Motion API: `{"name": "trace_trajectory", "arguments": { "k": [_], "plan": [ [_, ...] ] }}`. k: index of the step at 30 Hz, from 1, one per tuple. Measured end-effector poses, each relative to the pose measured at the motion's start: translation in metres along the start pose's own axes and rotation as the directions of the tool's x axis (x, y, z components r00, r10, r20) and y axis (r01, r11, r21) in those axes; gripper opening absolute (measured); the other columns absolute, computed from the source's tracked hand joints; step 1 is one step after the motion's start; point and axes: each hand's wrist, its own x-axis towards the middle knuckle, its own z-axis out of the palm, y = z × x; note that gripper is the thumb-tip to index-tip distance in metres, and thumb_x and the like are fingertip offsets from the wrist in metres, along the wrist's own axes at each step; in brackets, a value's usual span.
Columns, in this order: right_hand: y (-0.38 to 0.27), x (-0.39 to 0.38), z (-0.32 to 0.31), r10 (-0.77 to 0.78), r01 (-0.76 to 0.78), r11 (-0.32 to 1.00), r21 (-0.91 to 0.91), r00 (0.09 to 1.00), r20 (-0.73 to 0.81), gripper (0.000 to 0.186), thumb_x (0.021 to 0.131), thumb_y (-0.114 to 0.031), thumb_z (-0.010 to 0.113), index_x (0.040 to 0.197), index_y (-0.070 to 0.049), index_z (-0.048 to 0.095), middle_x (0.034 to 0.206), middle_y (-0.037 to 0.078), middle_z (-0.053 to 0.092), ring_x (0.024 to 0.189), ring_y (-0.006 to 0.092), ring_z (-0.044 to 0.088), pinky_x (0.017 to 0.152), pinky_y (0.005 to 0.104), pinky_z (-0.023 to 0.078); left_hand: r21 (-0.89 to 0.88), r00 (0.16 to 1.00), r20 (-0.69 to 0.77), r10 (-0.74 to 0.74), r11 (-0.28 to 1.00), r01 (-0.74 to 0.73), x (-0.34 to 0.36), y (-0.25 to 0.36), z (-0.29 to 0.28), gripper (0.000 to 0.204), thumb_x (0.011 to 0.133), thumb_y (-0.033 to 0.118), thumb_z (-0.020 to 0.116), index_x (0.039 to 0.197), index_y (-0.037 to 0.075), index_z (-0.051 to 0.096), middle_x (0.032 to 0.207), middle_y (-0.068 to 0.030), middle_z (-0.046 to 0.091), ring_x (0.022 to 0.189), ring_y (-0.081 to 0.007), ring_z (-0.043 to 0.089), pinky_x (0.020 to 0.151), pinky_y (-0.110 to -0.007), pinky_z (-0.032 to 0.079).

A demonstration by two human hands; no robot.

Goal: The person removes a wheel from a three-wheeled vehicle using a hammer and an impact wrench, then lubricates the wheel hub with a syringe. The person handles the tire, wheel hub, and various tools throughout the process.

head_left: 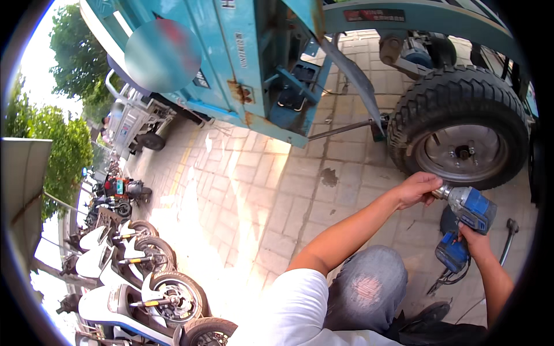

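Note:
A blue and grey cordless impact wrench (473, 209) is in my right hand (470, 235), whose fingers are wrapped round its grip above the battery. At the nose of the tool, my left hand (421, 190) pinches the metal socket (440, 192). Just beyond them stands a black knobbly tyre (438, 95) on a silver rim (430, 151) with bolts around its hub. Below the tool, black cable-like items and tool parts lie on the paving, partly hidden. A long metal wrench (510, 233) lies at the right of my right hand.
A rusty teal vehicle body (219, 75) rises above, with a metal bar (340, 130) low beside the wheel. At the left stand several white scooters (104, 305), motorbikes (121, 187) and a white cargo trike (124, 130). My bent knee (366, 271) is on the near side of the paving (288, 202).

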Motion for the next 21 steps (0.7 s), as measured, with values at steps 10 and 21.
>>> {"name": "trace_trajectory", "arguments": {
  "k": [10, 21],
  "plan": [
    [0.063, 0.093, 0.077, -0.271, 0.289, 0.883, 0.371, 0.957, -0.101, 0.016, 0.082, -0.012, 0.075, 0.095, -0.006, 0.067, 0.082, 0.003, 0.063, 0.072, 0.016, 0.059, 0.072, 0.0332, 0.049, 0.192, 0.847, -0.532, 0.0, 0.974, 0.121, -0.007, 0.062, 0.0, 0.044, 0.092, 0.049, 0.065, 0.077, 0.007, 0.065, 0.057, -0.0006, 0.049, 0.046, -0.0109, 0.045, 0.043, -0.028, 0.033],
    [0.122, 0.088, 0.067, -0.063, 0.448, 0.686, 0.574, 0.822, -0.566, 0.014, 0.088, -0.018, 0.071, 0.087, -0.007, 0.062, 0.076, 0.002, 0.059, 0.073, 0.0132, 0.054, 0.074, 0.0297, 0.044, 0.031, 0.827, -0.502, -0.254, 0.95, 0.311, 0.116, -0.001, 0.068, 0.034, 0.088, 0.04, 0.073, 0.088, 0.008, 0.061, 0.078, -0.0029, 0.053, 0.071, -0.0158, 0.047, 0.064, -0.034, 0.035]
  ]
}}
